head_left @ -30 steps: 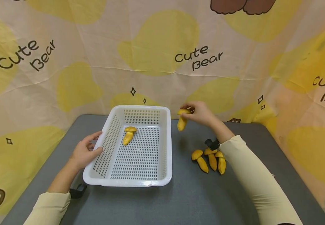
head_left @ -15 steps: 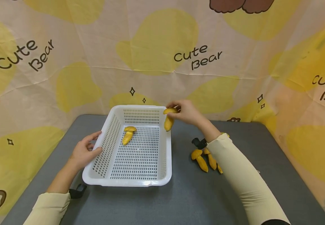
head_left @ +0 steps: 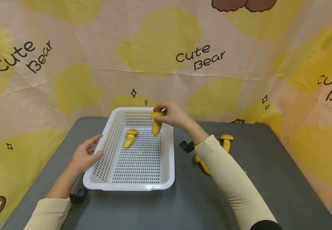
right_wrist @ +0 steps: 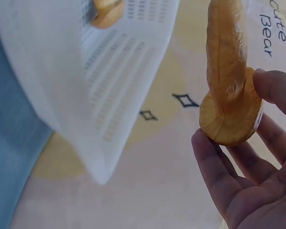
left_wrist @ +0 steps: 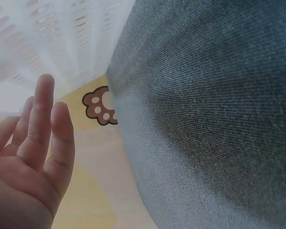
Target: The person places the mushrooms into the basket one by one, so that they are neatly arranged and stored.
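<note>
My right hand (head_left: 173,115) pinches a yellow mushroom (head_left: 156,127) by its cap, over the right part of the white basket (head_left: 171,159). The mushroom's stem points down in the head view. Close up in the right wrist view, the thumb and fingers (right_wrist: 214,167) of my right hand hold the cap's edge. Another mushroom (head_left: 129,139) lies inside the basket, left of its middle. At the basket's left rim my left hand (head_left: 84,156) rests thumb and fingertips against it. Its fingers (left_wrist: 40,114) extend loosely beside the basket's outer wall in the left wrist view.
Right of the basket, more mushrooms (head_left: 226,143) lie on the grey table (head_left: 269,166), partly hidden by my right sleeve (head_left: 229,179). A printed cloth (head_left: 154,41) hangs behind the table and along its sides.
My right hand has carried its mushroom leftward from beside the basket, past the right rim, to over the inside. My left hand has stayed at the left rim.
</note>
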`<state>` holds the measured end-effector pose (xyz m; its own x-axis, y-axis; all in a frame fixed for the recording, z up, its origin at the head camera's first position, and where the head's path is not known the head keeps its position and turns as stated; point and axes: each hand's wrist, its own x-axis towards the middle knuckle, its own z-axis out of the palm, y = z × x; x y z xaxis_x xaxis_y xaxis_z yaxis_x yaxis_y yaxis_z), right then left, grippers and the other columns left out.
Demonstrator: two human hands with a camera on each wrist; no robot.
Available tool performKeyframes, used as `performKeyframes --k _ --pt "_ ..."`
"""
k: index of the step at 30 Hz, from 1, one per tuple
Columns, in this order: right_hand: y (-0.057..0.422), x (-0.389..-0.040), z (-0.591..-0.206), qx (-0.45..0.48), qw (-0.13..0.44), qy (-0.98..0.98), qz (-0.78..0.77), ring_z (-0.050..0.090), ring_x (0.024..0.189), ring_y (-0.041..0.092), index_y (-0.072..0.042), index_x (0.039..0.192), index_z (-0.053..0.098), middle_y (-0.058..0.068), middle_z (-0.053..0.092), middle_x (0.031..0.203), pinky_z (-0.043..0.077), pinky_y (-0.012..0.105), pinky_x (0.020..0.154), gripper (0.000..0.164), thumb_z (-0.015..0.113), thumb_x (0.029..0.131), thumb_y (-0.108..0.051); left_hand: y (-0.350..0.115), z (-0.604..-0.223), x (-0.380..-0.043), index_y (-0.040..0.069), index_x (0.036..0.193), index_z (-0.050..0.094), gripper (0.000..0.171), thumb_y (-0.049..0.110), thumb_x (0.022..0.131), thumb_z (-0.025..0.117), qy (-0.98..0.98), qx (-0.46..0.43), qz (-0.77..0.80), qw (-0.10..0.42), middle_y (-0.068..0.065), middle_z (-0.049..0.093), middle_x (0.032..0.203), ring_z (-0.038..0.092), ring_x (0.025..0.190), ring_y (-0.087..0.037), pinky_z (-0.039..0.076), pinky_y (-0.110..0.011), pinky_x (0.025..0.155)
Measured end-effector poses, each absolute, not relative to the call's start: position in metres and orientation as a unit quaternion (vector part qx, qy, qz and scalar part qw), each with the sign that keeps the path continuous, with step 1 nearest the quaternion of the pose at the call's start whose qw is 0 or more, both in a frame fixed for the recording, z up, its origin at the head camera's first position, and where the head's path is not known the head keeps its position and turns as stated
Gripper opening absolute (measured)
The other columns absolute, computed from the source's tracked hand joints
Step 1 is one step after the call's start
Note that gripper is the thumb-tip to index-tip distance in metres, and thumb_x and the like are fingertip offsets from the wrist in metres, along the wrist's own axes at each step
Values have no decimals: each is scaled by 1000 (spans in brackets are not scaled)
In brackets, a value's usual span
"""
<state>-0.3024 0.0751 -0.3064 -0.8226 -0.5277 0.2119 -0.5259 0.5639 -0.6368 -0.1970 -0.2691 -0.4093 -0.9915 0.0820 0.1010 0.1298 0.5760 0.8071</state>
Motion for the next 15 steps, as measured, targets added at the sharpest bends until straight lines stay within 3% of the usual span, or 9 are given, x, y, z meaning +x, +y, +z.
performKeyframes --k 15 --pt "29 -311 -317 -267 23 866 -422 66 97 24 -12 111 69 7 66 112 56 25 77 28 72 84 -19 -271 -410 -199 2 148 33 66 3 86 57 -887 -64 -457 26 -28 46 131 70 65 -16 57 -30 53"
